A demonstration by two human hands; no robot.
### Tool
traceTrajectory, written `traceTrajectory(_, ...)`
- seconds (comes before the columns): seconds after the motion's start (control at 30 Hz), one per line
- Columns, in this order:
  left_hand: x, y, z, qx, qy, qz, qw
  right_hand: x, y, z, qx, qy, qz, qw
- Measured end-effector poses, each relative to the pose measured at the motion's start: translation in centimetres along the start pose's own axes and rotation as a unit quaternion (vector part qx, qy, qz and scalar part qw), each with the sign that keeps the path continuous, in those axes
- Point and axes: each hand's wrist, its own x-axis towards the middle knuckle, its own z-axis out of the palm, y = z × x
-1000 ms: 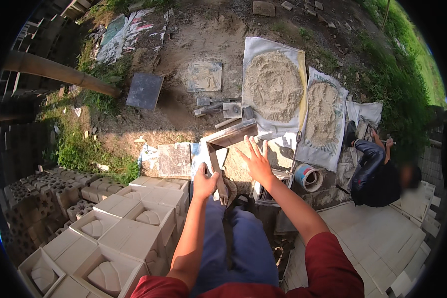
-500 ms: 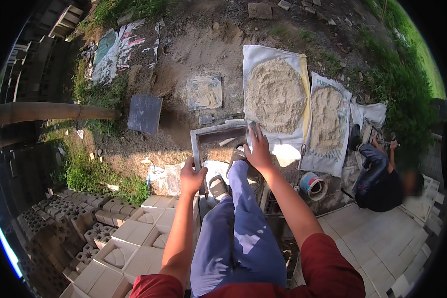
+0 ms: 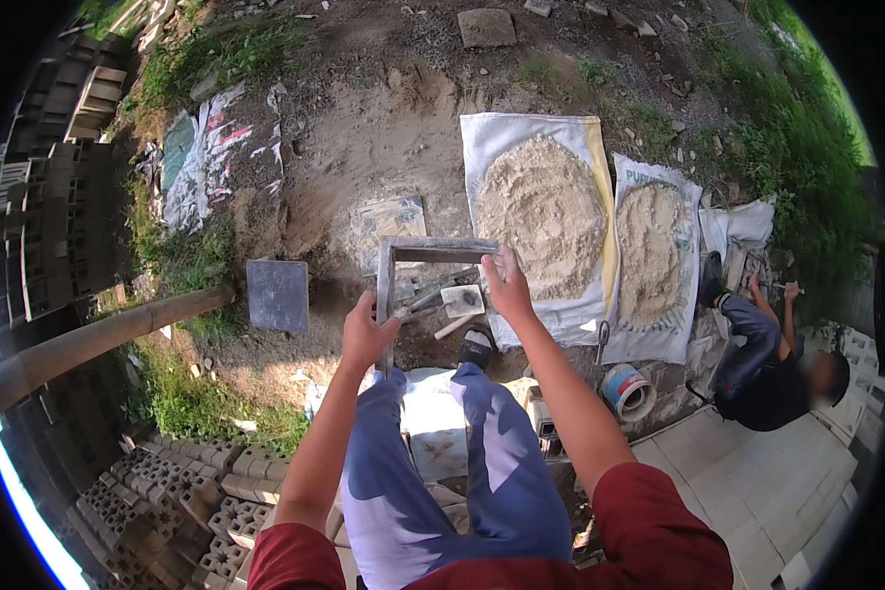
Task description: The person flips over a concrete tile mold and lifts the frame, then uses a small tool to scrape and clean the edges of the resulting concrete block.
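Observation:
I hold a grey rectangular frame (image 3: 438, 243) in front of my legs; its far bar and left bar show plainly. My left hand (image 3: 368, 332) is closed around the left bar. At the far right corner my right hand (image 3: 506, 285) grips the frame, fingers bent over its edge. Through the frame's opening appear a small pale square piece with a dark patch (image 3: 462, 300), a light-coloured handle (image 3: 453, 326) and some dark tools that I cannot make out. Just beyond the frame lies a dusty flat slab (image 3: 393, 218), partly covered by it.
Pale sandy heaps lie on two sacks (image 3: 536, 206) (image 3: 649, 339) at the right. A dark square plate (image 3: 277, 295) and a pole (image 3: 108, 339) are leftward. A bucket (image 3: 627, 391) stands near a crouching co-worker (image 3: 757, 383). Patterned blocks (image 3: 157, 492) fill the lower left.
The frame has come up off the ground in my hands, now overlapping the flat slab. My legs have spread apart, and a pale sheet shows between them.

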Motion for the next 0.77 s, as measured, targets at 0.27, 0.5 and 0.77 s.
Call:
traceTrajectory(0.27,16.3,-2.8,-3.0,0.040,-0.054,0.058,0.996,10.5,-2.2,4.3,-0.022,0.072,0.083,0.994)
traceTrajectory(0.5,32.7,-10.9,-0.7,0.034,-0.107,0.084,0.990,21.7,3.3,13.4,-0.004,0.155,0.122,0.980)
traceTrajectory(0.77,50.5,-19.9,2.8,0.050,-0.125,0.052,0.990,33.5,10.7,23.5,0.029,0.174,0.148,0.973)
